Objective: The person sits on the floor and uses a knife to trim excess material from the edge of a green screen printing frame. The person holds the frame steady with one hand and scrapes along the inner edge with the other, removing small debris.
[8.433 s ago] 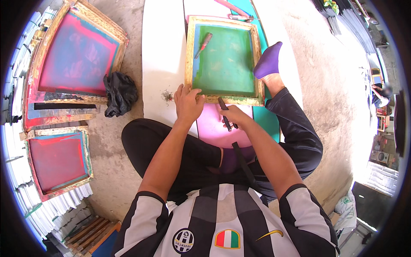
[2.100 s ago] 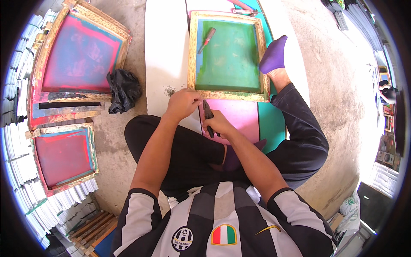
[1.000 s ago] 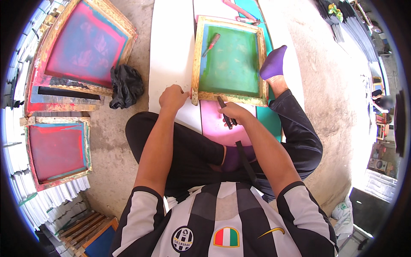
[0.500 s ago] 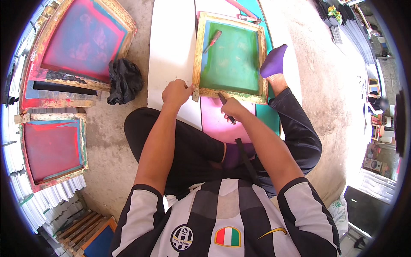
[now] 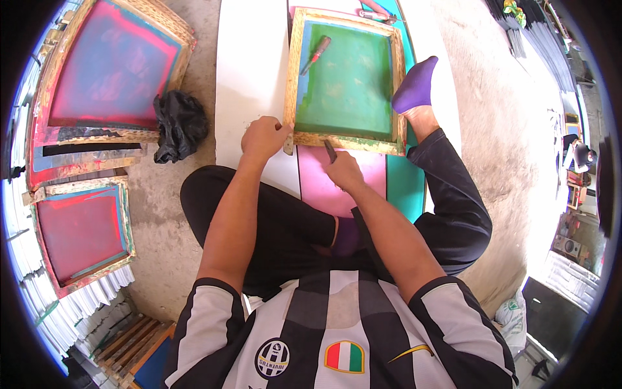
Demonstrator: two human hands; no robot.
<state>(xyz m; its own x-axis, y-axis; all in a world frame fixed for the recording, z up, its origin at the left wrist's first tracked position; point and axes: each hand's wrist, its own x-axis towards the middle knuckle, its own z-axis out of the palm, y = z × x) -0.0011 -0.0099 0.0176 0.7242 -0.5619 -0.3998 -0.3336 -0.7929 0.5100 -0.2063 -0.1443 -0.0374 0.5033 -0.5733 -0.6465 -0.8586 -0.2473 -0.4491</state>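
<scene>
A wooden screen-printing frame [image 5: 343, 140] with green mesh lies in front of me. My left hand [image 5: 264, 138] is closed at its near left corner, fingertips against the edge; whatever they pinch is too small to make out. A small greyish plate [image 5: 288, 144] sits at that corner. Slightly right of it, my right hand [image 5: 345, 172] grips a dark hand tool [image 5: 330, 151], perhaps pliers, its tip close to the frame's near rail. The fingers hide the rest of the tool. On the green mesh rests a screwdriver [image 5: 316, 54] with a reddish handle.
Under the frame are white, pink [image 5: 343, 185] and teal boards. A utility knife [image 5: 376, 15] lies past the far rail. To the left stand a large pink-and-blue screen [image 5: 116, 71], a smaller red screen [image 5: 81, 233] and a black plastic bag [image 5: 181, 126]. My purple-socked foot [image 5: 414, 87] is beside the frame.
The whole view has shifted slightly. My right hand has turned round the dark tool, so less of its lower end shows. The left hand stays at the corner.
</scene>
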